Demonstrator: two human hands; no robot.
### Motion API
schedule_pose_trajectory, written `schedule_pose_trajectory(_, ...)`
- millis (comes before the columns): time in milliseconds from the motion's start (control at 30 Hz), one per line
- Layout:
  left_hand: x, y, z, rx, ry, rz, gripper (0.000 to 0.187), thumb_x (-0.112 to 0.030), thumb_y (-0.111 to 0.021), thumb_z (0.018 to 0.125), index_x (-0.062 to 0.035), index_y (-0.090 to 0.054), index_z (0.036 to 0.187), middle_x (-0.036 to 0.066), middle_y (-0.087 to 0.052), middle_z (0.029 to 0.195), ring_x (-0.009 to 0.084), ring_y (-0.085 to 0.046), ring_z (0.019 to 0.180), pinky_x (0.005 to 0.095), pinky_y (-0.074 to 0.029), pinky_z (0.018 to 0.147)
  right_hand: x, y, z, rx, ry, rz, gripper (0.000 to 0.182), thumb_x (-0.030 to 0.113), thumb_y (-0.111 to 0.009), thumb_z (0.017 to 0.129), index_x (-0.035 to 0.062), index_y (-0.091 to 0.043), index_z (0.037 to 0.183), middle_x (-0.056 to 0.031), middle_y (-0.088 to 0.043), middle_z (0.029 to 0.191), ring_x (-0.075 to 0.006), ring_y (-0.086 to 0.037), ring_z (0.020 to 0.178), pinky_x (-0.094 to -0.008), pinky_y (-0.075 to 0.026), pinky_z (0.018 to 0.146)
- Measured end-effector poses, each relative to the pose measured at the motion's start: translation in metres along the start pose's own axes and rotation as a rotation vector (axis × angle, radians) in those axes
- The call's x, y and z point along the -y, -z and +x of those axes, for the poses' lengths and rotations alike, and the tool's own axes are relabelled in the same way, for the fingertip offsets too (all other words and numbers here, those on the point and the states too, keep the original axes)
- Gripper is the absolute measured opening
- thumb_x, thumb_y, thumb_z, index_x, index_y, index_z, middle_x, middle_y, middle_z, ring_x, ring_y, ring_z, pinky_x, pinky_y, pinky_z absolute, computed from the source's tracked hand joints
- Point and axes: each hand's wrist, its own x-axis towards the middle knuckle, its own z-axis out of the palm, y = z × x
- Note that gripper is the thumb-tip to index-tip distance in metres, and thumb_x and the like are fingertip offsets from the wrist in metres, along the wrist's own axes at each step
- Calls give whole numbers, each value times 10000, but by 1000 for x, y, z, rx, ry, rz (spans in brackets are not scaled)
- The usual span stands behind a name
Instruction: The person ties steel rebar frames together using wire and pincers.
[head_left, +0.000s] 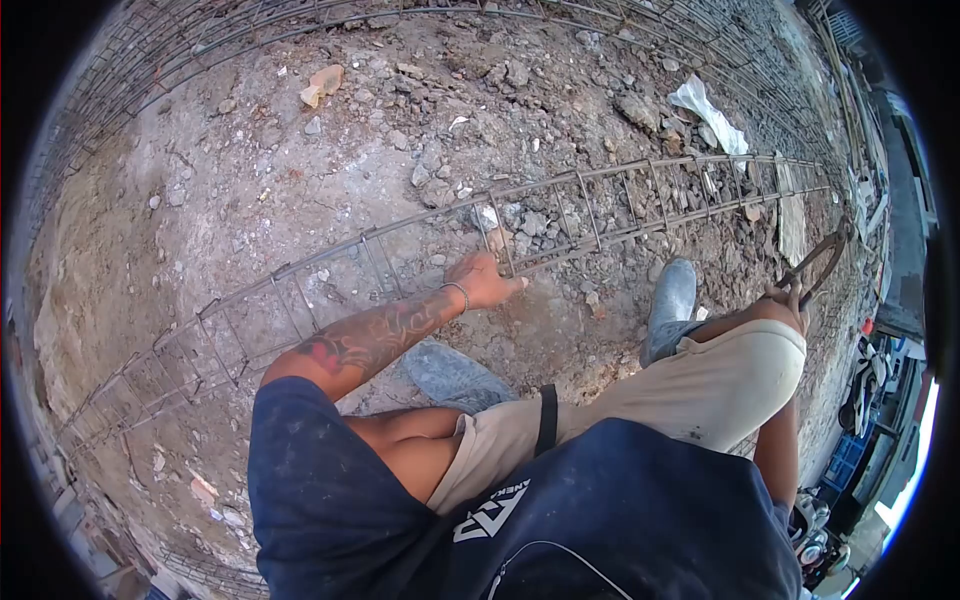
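A long rebar cage (598, 215) of thin bars and stirrups lies across the ground before my boots. My left hand (482, 282) reaches down to its near bar, fingers curled round or against it near one stirrup. At the right, my right hand (790, 300) is closed on the handle of a curved metal tool (822, 262), possibly pincers, held beside my right knee. The tool is apart from the hand at the left. Part of my right hand is hidden by the knee.
More rebar cages (270, 40) run along the top edge. A white scrap (708, 112) and a flat board (791, 215) lie on the rubble. My boots (672, 300) stand just below the cage. A blue crate (850, 460) and a motorcycle (815, 535) are at the right.
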Motion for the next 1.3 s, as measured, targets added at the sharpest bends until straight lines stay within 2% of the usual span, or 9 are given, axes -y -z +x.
schedule_pose_trajectory(233, 10, -11, -7, -216, -99, 138, 342, -312, -751, 699, -31, -632, 853, 133, -651, 786, 297, -637, 815, 389, -493, 740, 6, -41, 74, 57, 222, 283, 392, 296, -409, 1004, -25, -515, 1203, -91, -655, 836, -163, -625, 824, -281, -502, 725)
schedule_pose_trajectory(400, -3, -4, -42, -450, -176, 526, 350, -340, -753, 699, -51, -625, 851, 131, -656, 787, 277, -644, 798, 395, -490, 747, -52, -55, 91, 363, 395, -88, 399, 280, -442, 985, -53, -533, 1183, -124, -638, 822, -186, -612, 736, -314, -481, 693)
schedule_pose_trajectory(500, -23, 21, -88, -51, 97, 144, 297, -287, -713, 777, -18, -635, 876, 151, -641, 858, 202, -650, 802, 319, -501, 690, -42, -59, 74, 754, 496, -513, 324, 196, -545, 909, 0, -563, 1166, -166, -616, 821, -271, -616, 725, -375, -467, 678)
schedule_pose_trajectory(567, -24, 31, -98, 364, 306, 113, 346, -305, -661, 852, -20, -627, 1046, 150, -629, 1026, 204, -636, 921, 317, -497, 719, -44, -68, 77, 980, 886, -740, 343, 169, -623, 825, 86, -584, 1155, -168, -617, 862, -348, -598, 791, -443, -469, 738)
schedule_pose_trajectory(700, 13, -52, -67, 183, 423, -667, 449, -334, -620, 897, -17, -552, 1207, 117, -610, 1131, 208, -619, 993, 307, -490, 747, -18, -103, 68, 1214, 1104, -1098, 458, 243, -651, 807, 78, -531, 1216, -135, -625, 943, -310, -596, 921, -404, -457, 855)
schedule_pose_trajectory(833, 17, -96, -40, -224, 101, -1060, 408, -280, -585, 926, 5, -541, 1215, 85, -636, 1070, 159, -598, 979, 290, -479, 804, 22, -127, 17, 1099, 1387, -1171, 505, 321, -631, 821, 43, -498, 1222, -146, -594, 1074, -306, -572, 1038, -394, -426, 937)
schedule_pose_trajectory(967, 25, -93, -46, -237, 65, -1192, 329, -205, -577, 929, 26, -581, 1164, 92, -641, 1044, 131, -583, 935, 267, -474, 814, 21, -202, -70, 1341, 1130, -833, 467, 365, -607, 841, 58, -506, 1178, -181, -561, 1140, -361, -579, 1017, -454, -469, 875)
schedule_pose_trajectory(1133, 48, -101, -40, -334, -7, -1076, 291, -194, -580, 921, 29, -611, 1106, 78, -668, 967, 139, -617, 862, 277, -488, 769, -19, -291, -144, 1002, 539, -370, 331, 270, -623, 844, 89, -545, 1111, -167, -590, 1059, -377, -606, 896, -457, -509, 716)
schedule_pose_trajectory(1300, 36, -89, -43, -518, -23, -699, 271, -199, -606, 914, 38, -635, 1043, 91, -680, 904, 141, -627, 808, 279, -494, 760, -44, -307, -159, 799, 621, -297, 214, 183, -624, 830, 92, -592, 1020, -136, -601, 1033, -358, -601, 909, -440, -507, 715)
